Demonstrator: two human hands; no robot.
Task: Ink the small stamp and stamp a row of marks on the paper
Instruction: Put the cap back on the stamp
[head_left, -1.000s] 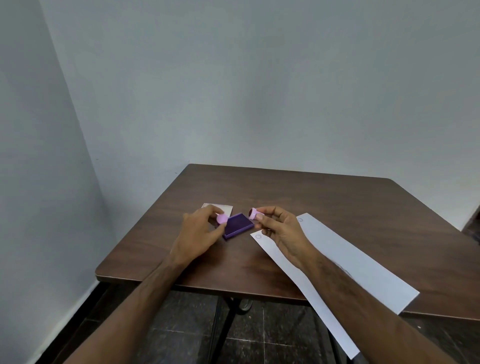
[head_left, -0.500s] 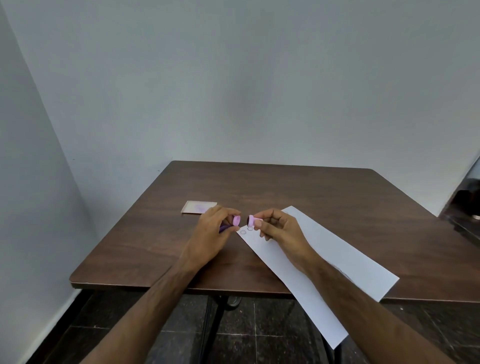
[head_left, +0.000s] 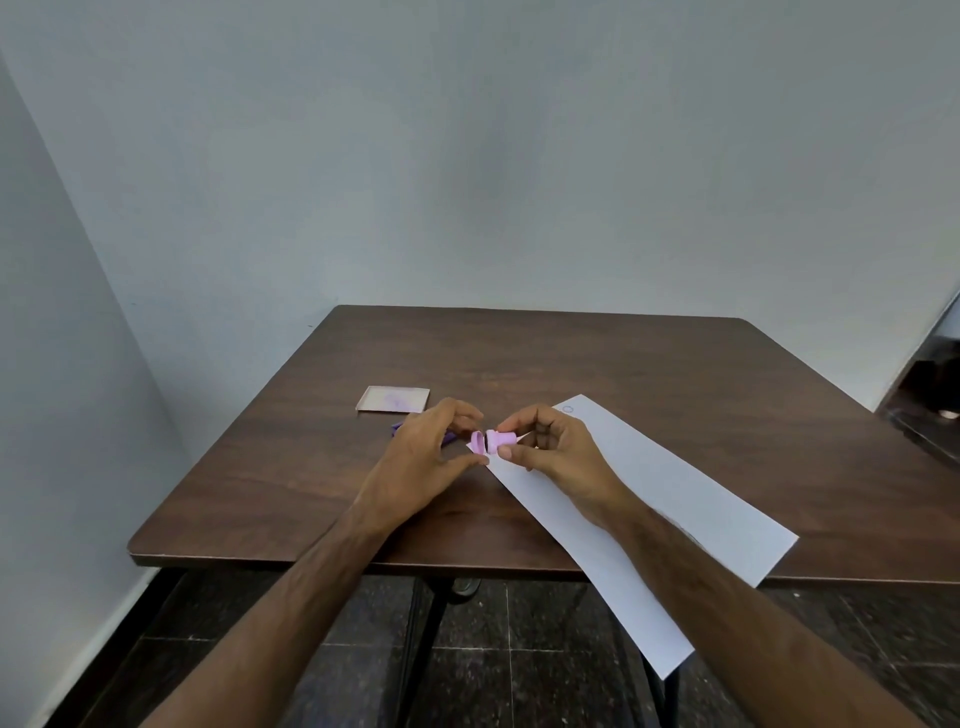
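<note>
My right hand (head_left: 558, 454) pinches the small pink stamp (head_left: 503, 440), held sideways just above the near-left end of the long white paper (head_left: 675, 499). In the fingertips of my left hand (head_left: 418, 465) is the stamp's pink cap (head_left: 476, 442), which touches or nearly touches the stamp's left end. The purple ink pad (head_left: 398, 428) lies under my left hand, and only a corner of it shows. One faint round mark (head_left: 568, 409) sits at the paper's far end.
The ink pad's pale lid (head_left: 393, 399) lies on the brown table (head_left: 597, 364) behind my left hand. The paper runs diagonally and overhangs the table's front edge at the right. Walls close in at the left and back.
My two hands have come together, so the cap and the stamp now meet. My left hand now covers the ink pad, which lay open between the hands a second ago.
</note>
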